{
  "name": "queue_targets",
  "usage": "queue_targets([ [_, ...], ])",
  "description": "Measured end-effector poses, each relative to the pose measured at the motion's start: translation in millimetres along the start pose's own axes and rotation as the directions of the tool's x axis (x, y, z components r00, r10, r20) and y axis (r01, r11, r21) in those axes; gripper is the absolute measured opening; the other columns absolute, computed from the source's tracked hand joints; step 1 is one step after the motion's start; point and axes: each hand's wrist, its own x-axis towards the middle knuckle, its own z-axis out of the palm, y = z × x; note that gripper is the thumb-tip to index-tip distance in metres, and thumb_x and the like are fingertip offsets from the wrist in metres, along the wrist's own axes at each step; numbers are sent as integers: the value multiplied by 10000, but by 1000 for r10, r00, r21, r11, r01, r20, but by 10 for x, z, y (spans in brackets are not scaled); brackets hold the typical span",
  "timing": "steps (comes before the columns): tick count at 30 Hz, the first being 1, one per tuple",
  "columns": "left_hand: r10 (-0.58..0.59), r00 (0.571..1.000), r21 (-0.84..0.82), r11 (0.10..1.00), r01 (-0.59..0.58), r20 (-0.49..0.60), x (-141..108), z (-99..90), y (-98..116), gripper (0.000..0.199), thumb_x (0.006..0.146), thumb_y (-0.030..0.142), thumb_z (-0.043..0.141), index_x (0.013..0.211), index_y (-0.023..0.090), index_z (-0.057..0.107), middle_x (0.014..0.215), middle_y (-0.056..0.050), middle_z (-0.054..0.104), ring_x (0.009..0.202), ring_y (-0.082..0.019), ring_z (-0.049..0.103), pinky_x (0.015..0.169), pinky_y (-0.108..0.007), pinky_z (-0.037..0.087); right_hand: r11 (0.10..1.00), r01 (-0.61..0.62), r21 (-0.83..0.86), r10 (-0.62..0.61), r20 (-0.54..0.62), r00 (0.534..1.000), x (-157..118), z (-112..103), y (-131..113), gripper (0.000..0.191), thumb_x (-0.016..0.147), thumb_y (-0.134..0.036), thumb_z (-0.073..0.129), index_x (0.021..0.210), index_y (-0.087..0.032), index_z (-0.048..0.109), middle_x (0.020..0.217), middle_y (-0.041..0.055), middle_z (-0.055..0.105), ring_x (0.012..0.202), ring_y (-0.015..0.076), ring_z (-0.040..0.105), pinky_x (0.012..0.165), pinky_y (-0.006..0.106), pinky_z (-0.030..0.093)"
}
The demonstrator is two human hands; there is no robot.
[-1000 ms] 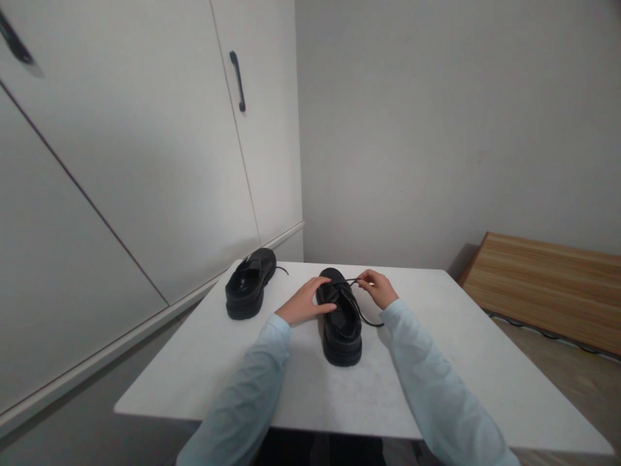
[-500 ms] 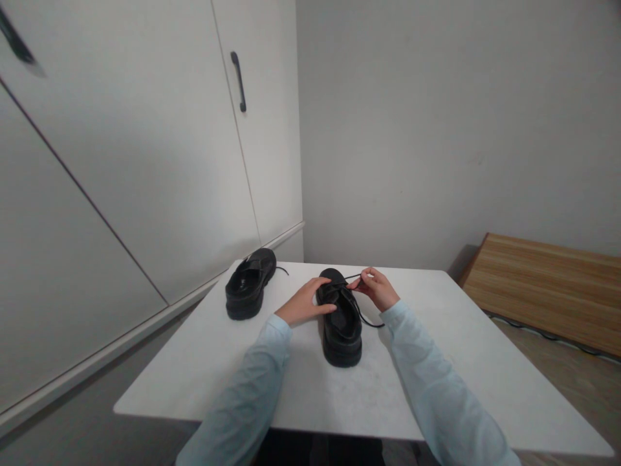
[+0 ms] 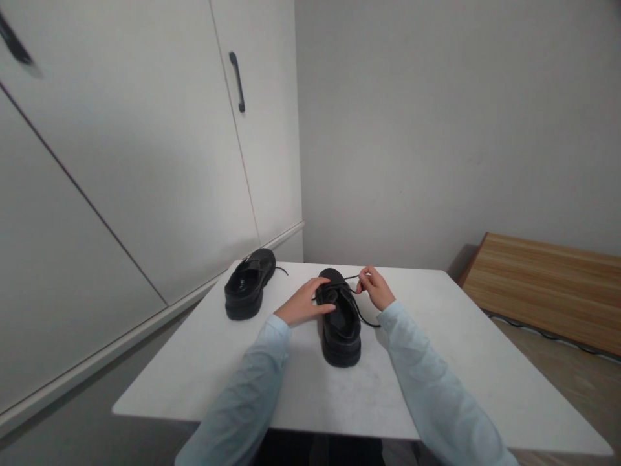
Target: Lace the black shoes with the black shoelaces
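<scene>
A black lace-up shoe (image 3: 342, 346) sits upright on the white table, toe pointing away from me. My left hand (image 3: 305, 303) grips its left side, fingers over the front part and thumb at the opening. Between the fingertips of my right hand (image 3: 376, 288) is a thin black shoelace (image 3: 350, 277), drawn out to the right of the shoe. Another length of lace hangs in a loop along the shoe's right side and rests on the table. The second black shoe (image 3: 245, 307) stands apart at the far left, its own lace end trailing right.
The white table (image 3: 204, 382) carries both shoes. White cabinet doors (image 3: 145, 142) with dark handles rise along the left, and a grey wall (image 3: 436, 129) stands behind. To the right of the table is a wood-grain board (image 3: 548, 285).
My right hand has shifted slightly away from the shoe, its index finger and thumb drawing back with the lace. My left hand keeps its place on the shoe.
</scene>
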Motion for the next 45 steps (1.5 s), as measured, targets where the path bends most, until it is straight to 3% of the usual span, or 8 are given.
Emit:
queue_targets([
  [5, -3, 1000, -24, 1000, 3, 4, -6, -2, -4, 618, 696, 412, 675, 1229, 180, 466, 1269, -134, 487, 1196, -241, 451, 1044, -403, 321, 971, 1, -237, 5, 23, 1000, -18, -17, -60, 157, 856, -360, 366, 767, -231, 381, 522, -47, 549, 534, 139, 534, 631, 280, 411],
  [12, -8, 1000, -21, 1000, 8, 8, -3, -7, 12, 615, 701, 408, 671, 1227, 170, 460, 1272, -140, 482, 1199, -236, 446, 1048, -397, 318, 916, 16, -401, 25, 98, 995, -34, -33, -71, 107, 857, -299, 342, 774, -237, 367, 521, -42, 545, 538, 151, 536, 617, 263, 390],
  [20, -6, 1000, -35, 999, 6, 2, -9, -3, -2, 621, 692, 417, 677, 1228, 185, 468, 1265, -131, 488, 1193, -247, 451, 1044, -413, 321, 803, 42, -595, 63, 155, 986, -20, -82, -29, 94, 857, -231, 394, 819, -212, 477, 508, -30, 557, 543, 151, 540, 608, 250, 372],
  [30, -3, 1000, -22, 1000, 3, -1, -1, -2, -10, 619, 692, 414, 678, 1225, 176, 472, 1264, -137, 489, 1189, -245, 455, 1041, -416, 328, 850, 139, -508, 18, 293, 956, 2, -142, -31, 141, 761, -289, 589, 711, -182, 667, 492, -8, 604, 483, 127, 554, 582, 237, 399],
  [37, 3, 1000, -26, 1000, -3, -3, 1, 3, -15, 627, 688, 426, 680, 1226, 180, 472, 1268, -136, 490, 1190, -249, 455, 1038, -422, 328, 929, 70, -364, -18, 143, 990, 38, -162, 49, 161, 720, -314, 599, 655, -173, 641, 498, -9, 585, 488, 123, 528, 514, 230, 396],
  [45, 2, 1000, -29, 1000, -2, 2, -8, -4, -9, 626, 692, 430, 677, 1227, 182, 468, 1268, -135, 487, 1193, -245, 450, 1045, -419, 318, 999, 43, 14, -43, -24, 999, 56, -221, -16, 239, 645, -392, 703, 663, -162, 641, 680, 27, 601, 641, 151, 559, 588, 295, 498],
])
